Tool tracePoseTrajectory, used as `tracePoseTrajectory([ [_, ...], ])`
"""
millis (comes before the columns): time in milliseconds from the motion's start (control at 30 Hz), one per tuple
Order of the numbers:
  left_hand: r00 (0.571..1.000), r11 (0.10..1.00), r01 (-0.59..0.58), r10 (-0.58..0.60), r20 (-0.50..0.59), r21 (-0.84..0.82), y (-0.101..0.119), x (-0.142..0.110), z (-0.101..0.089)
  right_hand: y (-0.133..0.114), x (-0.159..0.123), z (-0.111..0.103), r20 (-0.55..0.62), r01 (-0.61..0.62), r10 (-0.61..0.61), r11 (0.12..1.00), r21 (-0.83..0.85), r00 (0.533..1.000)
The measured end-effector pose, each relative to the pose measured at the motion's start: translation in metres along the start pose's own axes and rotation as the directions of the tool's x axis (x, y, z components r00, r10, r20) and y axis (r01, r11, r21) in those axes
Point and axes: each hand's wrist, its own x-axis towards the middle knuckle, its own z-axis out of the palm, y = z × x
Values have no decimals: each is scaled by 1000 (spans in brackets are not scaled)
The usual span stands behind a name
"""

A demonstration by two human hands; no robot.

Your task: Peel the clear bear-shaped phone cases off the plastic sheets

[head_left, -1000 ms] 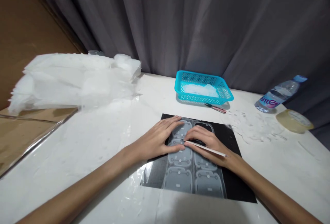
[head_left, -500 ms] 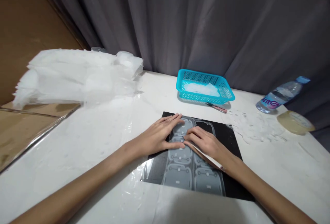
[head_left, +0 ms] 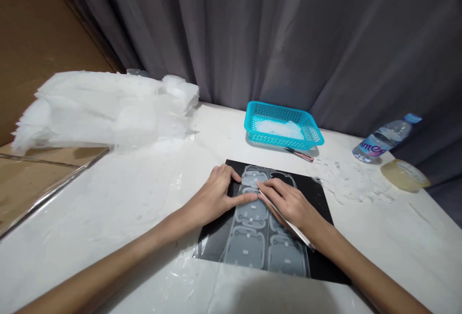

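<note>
A translucent die-cut film sheet (head_left: 249, 242) with rounded rectangular pieces lies on a black mat (head_left: 321, 198) in front of me. My left hand (head_left: 216, 196) presses on the sheet's left side, fingers curled and thumb stretched across a piece. My right hand (head_left: 288, 203) is closed on thin metal tweezers (head_left: 288, 221). The tweezers' tip touches the sheet near the top piece, just above my left thumb.
A turquoise basket (head_left: 252, 124) with clear film bits stands behind the mat, a pink-handled tool (head_left: 299, 154) beside it. A pile of white plastic sheets (head_left: 101, 109) sits at left. A water bottle (head_left: 382, 139), a tape roll (head_left: 404, 175) and film scraps (head_left: 350, 179) lie at right.
My left fingers have curled back from flat and the hand slid slightly left. My right hand turned the tweezers from lying sideways to pointing up at the top piece.
</note>
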Motion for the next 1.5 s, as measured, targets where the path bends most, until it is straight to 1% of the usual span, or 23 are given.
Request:
tracePoseTrajectory([
  [67, 997, 993, 71, -67, 40, -95, 2, 0, 0, 0, 2, -3, -15, -13, 13, 1000, 4, 1000],
  [200, 954, 942, 153, -61, 293, -300, 12, 0, 1, 0, 3, -9, -7, -27, 27, 999, 40, 1000],
  [300, 946, 924, 170, -56, 320, -342, 15, 1, 2, 1, 6, -15, 22, 18, -20, 996, 87, 1000],
  [367, 935, 918, 189, -59, 351, -349, 13, 3, 2, 6, 10, -18, 91, 23, -40, 983, 183, 995],
  [467, 910, 888, 236, -60, 409, -394, 10, 6, 1, 26, 16, -20, 196, -103, 34, 930, 353, 980],
  [533, 896, 888, 258, -73, 438, -380, 9, 8, -3, 50, 17, -24, 167, -241, 191, 895, 374, 967],
  [567, 885, 896, 264, -78, 459, -357, 10, 9, -6, 63, 16, -28, 93, -322, 310, 877, 356, 946],
  [600, 872, 906, 266, -80, 483, -329, 11, 9, -9, 77, 15, -34, -31, -416, 454, 841, 345, 891],
  [667, 847, 924, 262, -82, 525, -279, 12, 9, -15, 99, 13, -48, -209, -560, 646, 750, 351, 734],
  [700, 837, 929, 256, -76, 541, -266, 13, 9, -18, 105, 12, -55, -203, -592, 683, 717, 368, 702],
  [733, 830, 934, 248, -67, 554, -259, 13, 9, -19, 108, 11, -61, -157, -608, 698, 695, 384, 699],
  [800, 823, 943, 229, -55, 565, -242, 13, 9, -20, 103, 13, -71, -16, -611, 677, 674, 416, 736],
  [867, 869, 957, 193, -64, 491, -217, 11, 8, -18, 89, 18, -77, 109, -591, 614, 672, 447, 781],
  [900, 915, 966, 163, -72, 397, -199, 11, 8, -16, 81, 22, -79, 154, -576, 579, 673, 463, 801],
  [967, 991, 988, 60, -41, 126, -144, 13, 8, -12, 64, 30, -83, 226, -545, 506, 677, 495, 832],
  [1033, 994, 993, -88, 83, -69, -83, 18, 8, -8, 47, 37, -86, 306, -514, 413, 678, 526, 858],
  [1100, 976, 972, -215, 210, -62, -99, 25, 9, -5, 34, 42, -89, 401, -500, 310, 653, 569, 862],
  [1167, 970, 952, -225, 239, 47, -209, 31, 9, -3, 25, 44, -91, 455, -505, 247, 594, 627, 856],
  [1233, 982, 936, -105, 150, 114, -336, 35, 10, 0, 21, 43, -90, 405, -501, 296, 561, 659, 865],
  [1300, 991, 891, 45, 15, 129, -451, 36, 10, 3, 22, 40, -82, 229, -484, 457, 583, 653, 860],
  [1400, 984, 774, 173, -117, 130, -609, 35, 11, 6, 24, 32, -59, -18, -481, 617, 632, 607, 787],
  [1433, 981, 735, 192, -139, 133, -650, 34, 11, 7, 23, 29, -50, -25, -467, 596, 654, 596, 803],
  [1500, 977, 667, 214, -161, 142, -714, 32, 11, 9, 21, 22, -32, 6, -395, 477, 720, 571, 879],
])
